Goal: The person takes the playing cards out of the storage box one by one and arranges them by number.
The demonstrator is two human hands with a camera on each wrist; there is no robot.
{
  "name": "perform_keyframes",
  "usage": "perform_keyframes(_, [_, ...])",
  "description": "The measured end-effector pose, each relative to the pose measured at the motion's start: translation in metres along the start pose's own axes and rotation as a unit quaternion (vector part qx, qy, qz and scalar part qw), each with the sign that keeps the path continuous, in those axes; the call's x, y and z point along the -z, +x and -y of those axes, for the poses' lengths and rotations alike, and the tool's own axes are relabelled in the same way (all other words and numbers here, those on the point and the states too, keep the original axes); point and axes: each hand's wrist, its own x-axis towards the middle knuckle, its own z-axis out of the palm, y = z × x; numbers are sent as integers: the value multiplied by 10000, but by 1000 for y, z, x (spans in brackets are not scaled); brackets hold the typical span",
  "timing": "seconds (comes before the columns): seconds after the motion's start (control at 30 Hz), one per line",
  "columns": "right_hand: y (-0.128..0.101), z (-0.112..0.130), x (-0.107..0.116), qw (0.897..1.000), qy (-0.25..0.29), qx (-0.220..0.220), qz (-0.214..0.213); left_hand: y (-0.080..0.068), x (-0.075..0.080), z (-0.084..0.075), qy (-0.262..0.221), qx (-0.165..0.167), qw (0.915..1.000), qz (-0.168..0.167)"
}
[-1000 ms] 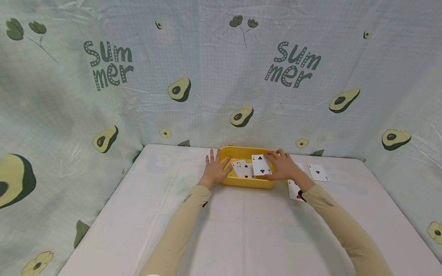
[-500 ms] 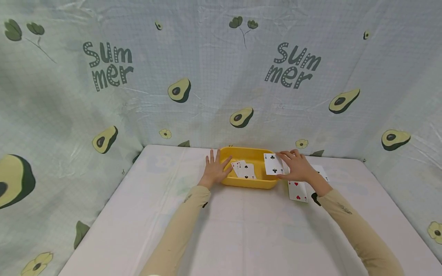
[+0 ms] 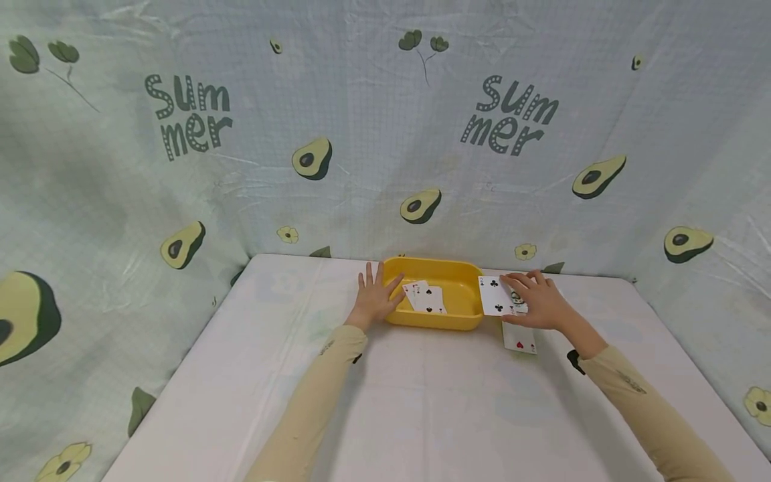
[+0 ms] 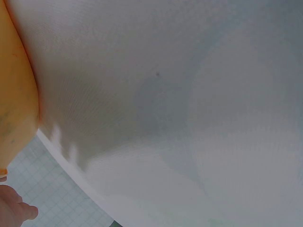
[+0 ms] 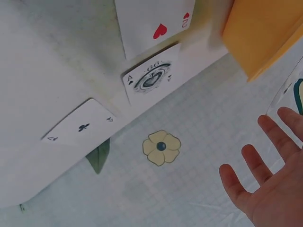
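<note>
Just past the right end of the yellow tray (image 3: pixel 434 321), my right hand (image 3: pixel 539 302) pinches a two of clubs (image 3: pixel 492 296) by its right side, between thumb and fingers. Under and beside that card, an ace of spades (image 5: pixel 154 75) and a two of hearts (image 3: pixel 519 339) lie on the table. An ace of clubs (image 5: pixel 81 125), hidden behind the hand in the head view, lies farther along. My left hand (image 3: pixel 373 298) rests at the tray's left end, fingers spread. A few overlapping cards (image 3: pixel 426 298) lie inside the tray, a spade card on top.
The white table (image 3: pixel 385 408) ends at the back against a hanging cloth (image 3: pixel 355 201) printed with avocados and lettering. Similar cloth hangs on both sides. The tray stands close to the back edge.
My right hand has carried the two of clubs rightward, from above the tray to beyond its right end. More of the tray's floor shows. My left hand stays in place.
</note>
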Motion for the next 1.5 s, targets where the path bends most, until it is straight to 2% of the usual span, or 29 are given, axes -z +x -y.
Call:
perform_keyframes(0.4, [-34, -23, -7, 9997, 36, -34, -249, 1, -1, 0, 40, -2, 10000, -24])
perform_keyframes(1.0, [-76, -51, -24, 9990, 90, -436, 64, 1, 0, 3, -5, 17, 10000, 13])
perform_keyframes(1.27, [-88, -59, -26, 9976, 166, -632, 214, 2, -1, 3, -8, -19, 10000, 6])
perform_keyframes(1.5, [-97, -75, -33, 9971, 10, -716, 267, 2, -1, 1, -51, -43, 10000, 3])
